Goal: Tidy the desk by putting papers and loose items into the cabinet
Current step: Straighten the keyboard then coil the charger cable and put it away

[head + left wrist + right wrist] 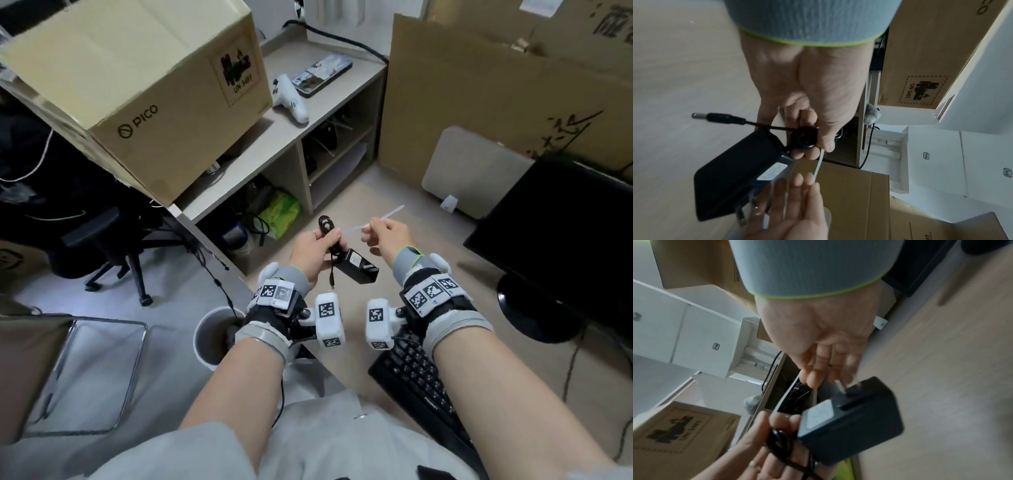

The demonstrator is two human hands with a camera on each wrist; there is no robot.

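Observation:
My left hand [327, 240] grips the coiled black cable [325, 223] of a black power adapter [356, 269], which hangs below it over the desk. My right hand [371, 230] pinches a thin white tie [390, 215] that runs from the coil past its fingers. The left wrist view shows the left hand [818, 142] round the coil [802, 138], with the barrel plug [719, 117] sticking out, the adapter [735, 170] beneath and the tie [819, 167] leading off. The right wrist view shows the right hand [813, 378], tie [787, 395] and adapter [851, 421]. The open cabinet [305, 168] stands ahead.
A PICO cardboard box [137, 85], a white controller [291, 99] and a phone [323, 75] lie on the cabinet top. A green bag [279, 214] sits in its lower bay. A monitor [565, 240] and keyboard [418, 380] are on the right; a white bin [212, 335] and chair [113, 246] are on the left.

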